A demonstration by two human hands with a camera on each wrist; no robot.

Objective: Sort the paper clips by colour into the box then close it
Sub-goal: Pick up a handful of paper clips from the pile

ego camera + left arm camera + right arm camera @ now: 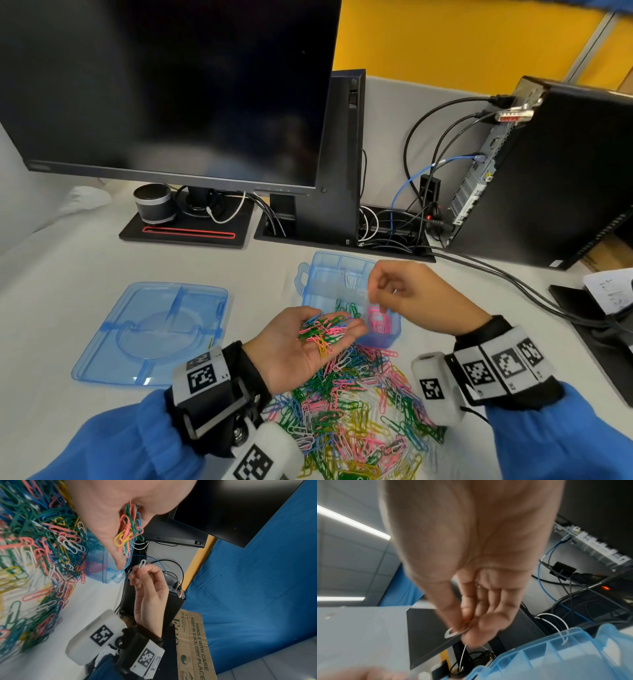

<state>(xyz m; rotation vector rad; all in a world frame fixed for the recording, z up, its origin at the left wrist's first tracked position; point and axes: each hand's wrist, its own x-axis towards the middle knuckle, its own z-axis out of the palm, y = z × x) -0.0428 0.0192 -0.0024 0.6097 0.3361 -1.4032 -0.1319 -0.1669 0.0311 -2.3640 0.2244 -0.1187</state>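
Observation:
A blue compartment box (310, 284) stands open on the table, with white clips (351, 278), green clips (350, 308) and pink clips (378, 322) in separate compartments. Its lid (150, 332) lies flat to the left. My left hand (334, 325) is palm up beside the box, and a bunch of mixed clips (322, 334) lies in its cupped palm (106, 520). Over the box my right hand (375, 291) pinches a single white clip (142, 563) between thumb and fingertips (467, 635). A large pile of mixed clips (359, 411) covers the table in front of me.
A dark monitor (164, 89) on its stand and a small speaker (154, 204) are behind the lid. A black computer tower (555, 171) with many cables (411, 192) stands at the back right. Papers (609, 287) lie at the right edge.

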